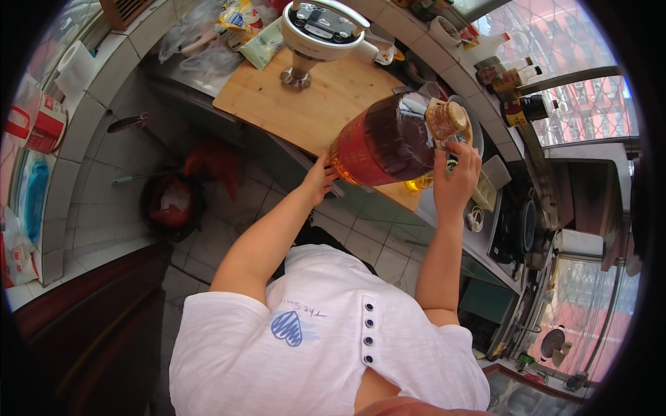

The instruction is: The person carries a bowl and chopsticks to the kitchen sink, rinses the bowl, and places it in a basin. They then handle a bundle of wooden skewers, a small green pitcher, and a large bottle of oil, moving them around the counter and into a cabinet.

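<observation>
A large plastic bottle [387, 139] of dark amber liquid, with a red label, is held tilted above the front edge of a wooden cutting board [270, 99]. My left hand [318, 181] supports its base from below. At the other end my right hand [458, 169] grips near the neck, by the tan cap [455, 117] and handle. Partly hidden under the bottle is a clear vessel [420, 183] with yellow liquid. Whether anything flows between them cannot be seen. Farther back on the board stands a blender head [323, 34] with a control panel and a metal blade guard [295, 79].
Plastic bags and food packets [263, 44] crowd the board's back left. Sauce bottles [515, 75] line the right windowsill. A gas stove [507, 223] and a coiled white cable [475, 218] are on the right. A lined bin [174, 200] stands on the tiled floor at left.
</observation>
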`<state>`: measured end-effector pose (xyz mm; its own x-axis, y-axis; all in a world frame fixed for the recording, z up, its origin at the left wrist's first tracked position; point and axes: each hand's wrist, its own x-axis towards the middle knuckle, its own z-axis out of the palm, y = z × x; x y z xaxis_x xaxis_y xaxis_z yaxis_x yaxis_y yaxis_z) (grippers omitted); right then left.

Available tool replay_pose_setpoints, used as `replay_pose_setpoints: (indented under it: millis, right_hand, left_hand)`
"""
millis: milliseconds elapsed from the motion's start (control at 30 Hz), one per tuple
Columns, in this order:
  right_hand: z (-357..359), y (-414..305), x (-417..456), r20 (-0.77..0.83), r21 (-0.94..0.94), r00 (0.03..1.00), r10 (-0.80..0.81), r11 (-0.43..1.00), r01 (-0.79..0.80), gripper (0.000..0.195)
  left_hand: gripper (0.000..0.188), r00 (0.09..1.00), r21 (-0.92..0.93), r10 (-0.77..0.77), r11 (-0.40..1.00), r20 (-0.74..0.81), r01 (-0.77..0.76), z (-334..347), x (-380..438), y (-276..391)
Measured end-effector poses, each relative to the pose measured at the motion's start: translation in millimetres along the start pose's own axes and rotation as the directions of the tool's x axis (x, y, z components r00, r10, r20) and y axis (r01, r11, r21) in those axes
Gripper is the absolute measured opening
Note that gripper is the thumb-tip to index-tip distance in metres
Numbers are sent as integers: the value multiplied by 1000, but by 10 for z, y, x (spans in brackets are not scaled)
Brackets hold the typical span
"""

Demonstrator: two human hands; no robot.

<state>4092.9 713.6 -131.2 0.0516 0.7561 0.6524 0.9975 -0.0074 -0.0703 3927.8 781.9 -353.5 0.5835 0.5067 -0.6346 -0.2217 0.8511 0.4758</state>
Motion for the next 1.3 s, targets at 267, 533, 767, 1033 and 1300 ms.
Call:
replay_pose_setpoints:
  millis: [267, 533, 767, 1033, 1300]
  right_hand:
    - [251, 311, 6, -99, 323, 985, 139, 941, -101, 27]
    - [393, 898, -169, 111, 772, 896, 430, 531, -350, 45]
    - [389, 1041, -103, 189, 855, 802, 566, 307, -418, 55]
    - [440, 937, -8, 127, 848, 847, 516, 387, -363, 53]
    - [516, 1073, -29, 128, 837, 826, 549, 387, -387, 58]
  left_hand:
    - [81, 996, -140, 36, 989, -87, -48, 164, -35, -197]
    - [81, 999, -215, -18, 976, 46, 28, 139, -107, -529]
    - [82, 988, -151, -14, 988, 151, 37, 140, -239, -456]
    - [79, 986, -77, -45, 995, 162, 58, 126, -270, -390]
    - [75, 991, -66, -63, 995, 122, 71, 46, -171, -422]
